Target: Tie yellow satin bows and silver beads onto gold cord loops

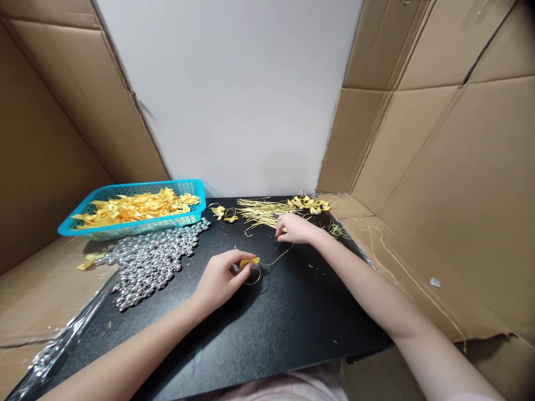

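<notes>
My left hand (220,278) pinches a small yellow ribbon bow (249,262) just above the black mat (271,323). A thin gold cord (276,259) runs from the bow to my right hand (295,228), whose fingers are closed on the cord's far end beside the bundle of gold cords (261,211). Whether a bell is under my left fingers I cannot see.
A turquoise basket (137,227) of yellow bows stands at the back left. A heap of silver bells (150,260) lies in front of it. Finished bows with cords (311,204) lie at the back right, two more (223,213) near the basket. Cardboard walls enclose both sides.
</notes>
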`<state>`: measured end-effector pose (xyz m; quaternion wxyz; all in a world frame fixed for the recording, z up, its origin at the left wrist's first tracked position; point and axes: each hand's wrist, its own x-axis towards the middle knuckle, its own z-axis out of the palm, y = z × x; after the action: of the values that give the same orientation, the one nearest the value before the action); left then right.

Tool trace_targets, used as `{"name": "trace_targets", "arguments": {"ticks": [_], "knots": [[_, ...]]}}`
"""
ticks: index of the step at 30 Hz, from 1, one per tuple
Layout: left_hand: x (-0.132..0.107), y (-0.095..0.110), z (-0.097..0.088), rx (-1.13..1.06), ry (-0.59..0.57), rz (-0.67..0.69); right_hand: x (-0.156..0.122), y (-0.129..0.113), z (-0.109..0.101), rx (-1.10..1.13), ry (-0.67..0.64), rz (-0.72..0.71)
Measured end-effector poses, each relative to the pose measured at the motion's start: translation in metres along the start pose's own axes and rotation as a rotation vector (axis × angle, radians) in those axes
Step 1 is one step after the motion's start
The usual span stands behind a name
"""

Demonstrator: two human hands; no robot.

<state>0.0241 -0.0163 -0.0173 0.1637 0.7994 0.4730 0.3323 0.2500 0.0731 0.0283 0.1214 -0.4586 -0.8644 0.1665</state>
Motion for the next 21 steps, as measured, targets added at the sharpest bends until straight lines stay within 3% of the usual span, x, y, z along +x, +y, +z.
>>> {"name": "trace_targets", "arguments": {"ticks": [3, 6, 9, 13, 17, 21], "knots": [[0.0, 0.002, -0.002, 0.001, 0.047, -0.014, -0.005, -0.015, 0.005, 0.028, -0.028, -0.081], [0.001, 0.003, -0.006, 0.007, 0.097, -0.048, -0.007, -0.031, 0.015, 0.244, -0.284, -0.192], [0.003, 0.0, -0.009, 0.028, 0.127, -0.076, -0.008, -0.037, 0.021, 0.415, -0.456, -0.152], [0.007, -0.008, -0.011, 0.112, 0.039, -0.116, -0.012, -0.033, 0.007, 0.39, -0.376, -0.117], [0.008, -0.011, -0.01, 0.194, -0.094, -0.13, -0.021, -0.037, -0.016, 0.215, -0.184, -0.157], [0.008, -0.011, -0.009, 0.183, -0.126, -0.094, -0.027, -0.048, -0.024, 0.21, -0.095, -0.184]]}}
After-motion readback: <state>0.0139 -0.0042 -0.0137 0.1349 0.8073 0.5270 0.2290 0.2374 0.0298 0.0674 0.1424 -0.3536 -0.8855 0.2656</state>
